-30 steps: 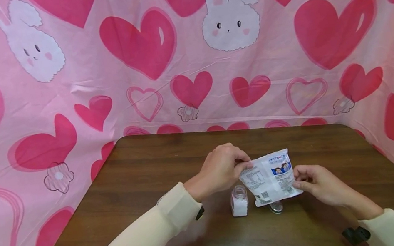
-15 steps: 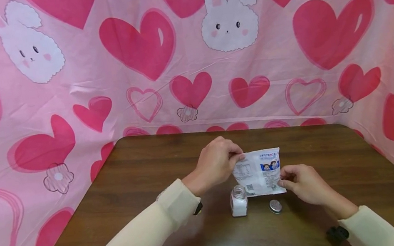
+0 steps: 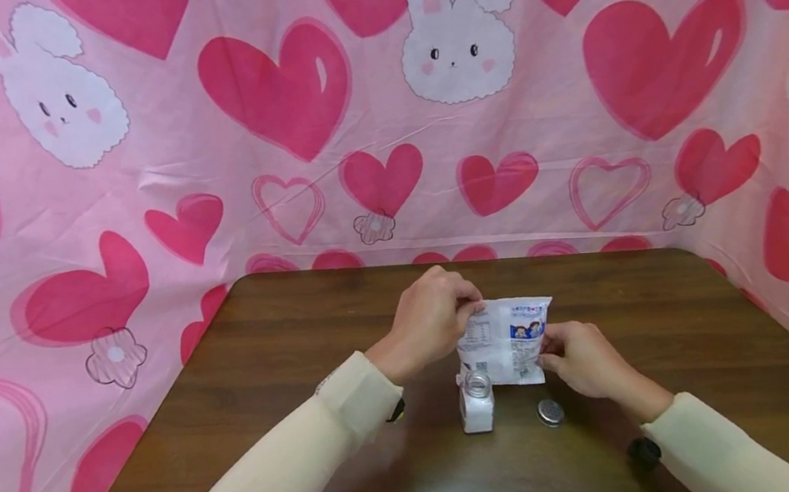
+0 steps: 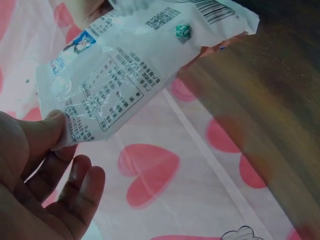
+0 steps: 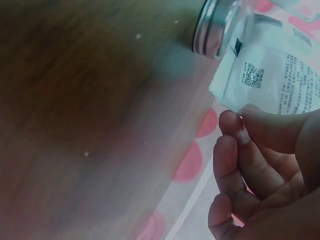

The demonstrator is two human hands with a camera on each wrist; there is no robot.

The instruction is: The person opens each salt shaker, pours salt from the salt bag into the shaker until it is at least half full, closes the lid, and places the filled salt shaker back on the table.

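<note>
A white plastic packet (image 3: 503, 344) with printed text, a QR code and a small blue picture is held up between both hands. My left hand (image 3: 430, 316) pinches its upper left corner between thumb and fingers. At the lower right side, my right hand (image 3: 584, 358) pinches the packet's edge. Just in front stands a small glass jar (image 3: 478, 412), uncapped and filled with something white; its mouth overlaps the packet's lower left corner in the head view. A silver perforated lid (image 3: 550, 412) lies on the table right of the jar, and appears large in the right wrist view.
The dark wooden table (image 3: 300, 326) carries these things. A pink cloth (image 3: 317, 122) with hearts and rabbit faces hangs behind it and along both sides. Dark wrist cameras, such as the one at the right sleeve (image 3: 718, 444), sit by the cuffs.
The packet has moved left and back, away from over the lid to behind the jar. Both hands moved with it, the right hand farther left; the lid is now fully visible.
</note>
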